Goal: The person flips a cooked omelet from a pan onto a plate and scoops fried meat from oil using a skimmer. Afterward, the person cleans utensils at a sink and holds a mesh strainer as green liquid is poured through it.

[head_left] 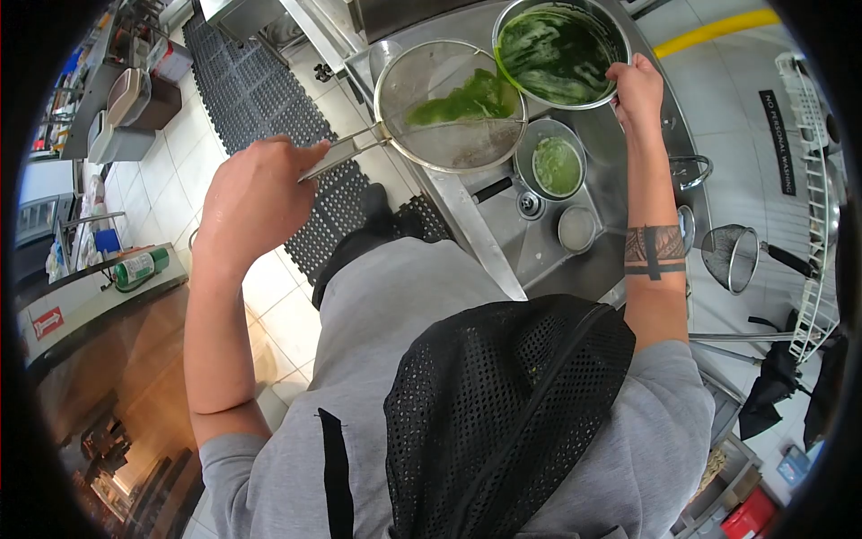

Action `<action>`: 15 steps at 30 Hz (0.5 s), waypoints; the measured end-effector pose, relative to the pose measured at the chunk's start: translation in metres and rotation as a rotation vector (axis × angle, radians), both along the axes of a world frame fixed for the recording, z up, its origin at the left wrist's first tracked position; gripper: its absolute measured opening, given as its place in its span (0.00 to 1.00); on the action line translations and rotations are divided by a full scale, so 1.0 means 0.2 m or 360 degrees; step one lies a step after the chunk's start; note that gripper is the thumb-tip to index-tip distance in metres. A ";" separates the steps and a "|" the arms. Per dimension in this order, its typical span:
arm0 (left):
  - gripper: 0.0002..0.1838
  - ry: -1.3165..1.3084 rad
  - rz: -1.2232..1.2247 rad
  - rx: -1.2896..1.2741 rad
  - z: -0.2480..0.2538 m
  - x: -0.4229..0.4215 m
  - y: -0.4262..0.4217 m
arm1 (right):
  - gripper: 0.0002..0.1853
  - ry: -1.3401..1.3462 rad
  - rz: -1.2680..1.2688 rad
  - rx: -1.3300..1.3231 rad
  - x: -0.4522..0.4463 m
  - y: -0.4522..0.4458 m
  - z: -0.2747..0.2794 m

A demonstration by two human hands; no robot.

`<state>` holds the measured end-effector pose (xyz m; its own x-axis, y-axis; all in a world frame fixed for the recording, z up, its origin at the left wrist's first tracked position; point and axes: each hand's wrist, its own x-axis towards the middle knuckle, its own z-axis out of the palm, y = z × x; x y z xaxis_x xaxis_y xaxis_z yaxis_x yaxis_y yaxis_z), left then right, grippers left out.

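Observation:
My left hand (260, 198) is wrapped round the wire handle of a large round mesh strainer (431, 81), held over the edge of the sink. Wet green pulp (476, 97) lies in the strainer's mesh. On the other side, my right hand (637, 88) grips the rim of a metal bowl (626, 45) that holds dark green, foamy liquid. The bowl is tilted, and its near left rim meets or overlaps the strainer's edge. Below them in the sink sits a black-handled saucepan (582, 153) with lighter green liquid inside.
A small round container (576, 228) stands in the metal sink (611, 193) near the drain (531, 205). The faucet (693, 171) is at the right. A black-handled strainer (732, 256) hangs by a white wire rack (813, 207). Black rubber mats (260, 117) cover part of the tiled floor.

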<state>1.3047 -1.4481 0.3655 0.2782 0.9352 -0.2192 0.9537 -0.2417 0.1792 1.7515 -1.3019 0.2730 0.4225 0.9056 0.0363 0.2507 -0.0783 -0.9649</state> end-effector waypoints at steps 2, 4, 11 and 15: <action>0.24 0.0001 -0.0015 0.0017 0.00 0.00 0.00 | 0.15 -0.0002 -0.0016 -0.0008 -0.01 0.00 0.00; 0.24 0.0017 -0.0028 0.0019 0.01 0.00 0.01 | 0.15 0.0003 -0.0008 -0.0004 0.00 0.01 -0.01; 0.23 0.0035 0.0007 0.0000 0.01 0.01 0.01 | 0.16 0.0005 0.0035 0.0012 0.00 0.01 -0.01; 0.23 0.0040 0.0011 0.0010 0.02 0.02 0.01 | 0.15 -0.0014 0.0029 -0.0001 0.01 0.03 -0.02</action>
